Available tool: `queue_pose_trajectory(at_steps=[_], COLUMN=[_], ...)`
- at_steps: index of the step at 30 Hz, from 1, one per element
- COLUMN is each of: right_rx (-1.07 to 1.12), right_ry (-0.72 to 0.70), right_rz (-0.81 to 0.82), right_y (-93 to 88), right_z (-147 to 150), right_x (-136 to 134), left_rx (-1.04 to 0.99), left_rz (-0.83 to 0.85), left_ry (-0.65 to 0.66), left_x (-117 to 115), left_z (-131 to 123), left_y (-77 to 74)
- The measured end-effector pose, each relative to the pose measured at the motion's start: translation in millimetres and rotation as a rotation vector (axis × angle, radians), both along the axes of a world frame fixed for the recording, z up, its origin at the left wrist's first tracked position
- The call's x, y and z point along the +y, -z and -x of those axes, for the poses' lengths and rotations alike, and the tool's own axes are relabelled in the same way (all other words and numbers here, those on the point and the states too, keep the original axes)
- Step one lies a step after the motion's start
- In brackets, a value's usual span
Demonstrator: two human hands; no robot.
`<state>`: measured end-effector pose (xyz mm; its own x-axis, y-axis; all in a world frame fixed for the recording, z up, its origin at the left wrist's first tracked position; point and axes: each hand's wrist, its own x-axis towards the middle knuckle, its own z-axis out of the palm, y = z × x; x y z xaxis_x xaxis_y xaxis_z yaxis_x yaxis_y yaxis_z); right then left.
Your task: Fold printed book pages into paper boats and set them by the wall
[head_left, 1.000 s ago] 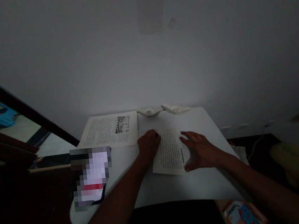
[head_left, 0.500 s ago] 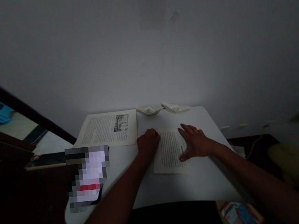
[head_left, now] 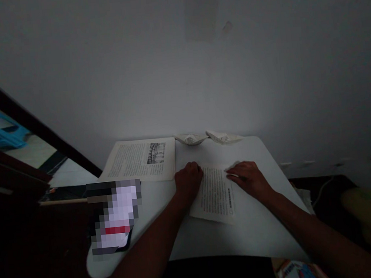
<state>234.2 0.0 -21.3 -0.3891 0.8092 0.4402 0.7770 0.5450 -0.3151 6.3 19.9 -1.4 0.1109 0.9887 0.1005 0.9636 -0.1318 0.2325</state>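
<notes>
A printed paper sheet (head_left: pixel 212 197) lies a little askew on the white table, its lower right corner pointing toward me. My left hand (head_left: pixel 189 180) is closed at the sheet's upper left edge, knuckles up; its fingertips are mostly hidden. At the right edge of the same sheet, my right hand (head_left: pixel 248 179) has thumb and fingers drawn together on the paper's margin. Two folded paper boats, a left one (head_left: pixel 191 139) and a right one (head_left: pixel 224 137), stand behind the hands against the wall.
Printed pages with a picture (head_left: pixel 138 161) lie at the table's back left. A phone with a blurred screen (head_left: pixel 122 215) rests at the left edge. The white table (head_left: pixel 202 242) meets the wall (head_left: pixel 153 72). A colourful printed item (head_left: pixel 300 272) sits below the table's front edge.
My right hand has gone from spread over the sheet to fingers together at its right edge. The sheet has turned slightly. My left hand stays closed at its left side. The view has shifted slightly.
</notes>
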Motion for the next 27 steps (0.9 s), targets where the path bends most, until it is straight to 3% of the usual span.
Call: queue_pose_trajectory(at_steps=[9,16,19,23,27], right_rx=[-0.069,-0.235,-0.282,-0.333,-0.354], right_ry=[0.052,-0.042,-0.049,-0.059,-0.061], right_rz=[0.198,0.350,0.384,0.423,0.423], right_y=[-10.4,-18.2,-18.7,-20.6,-20.9], right_z=[-0.6,3.2,4.0,5.3,5.8], right_x=[-29.4,-46.3,-44.1,-39.7,-39.3], left_rx=[-0.015,-0.032,-0.072,-0.095,-0.043], left_rz=[-0.005,-0.031,-0.122,-0.283,-0.234], left_ry=[-0.013,-0.016,0.002,0.210,0.545], left_x=[0.5,1.3,-1.0,-11.5,-29.1], left_z=[-0.8,1.6,3.0,-2.3,-14.7], left_y=[-1.3,2.4,-1.8,-11.5,-13.1])
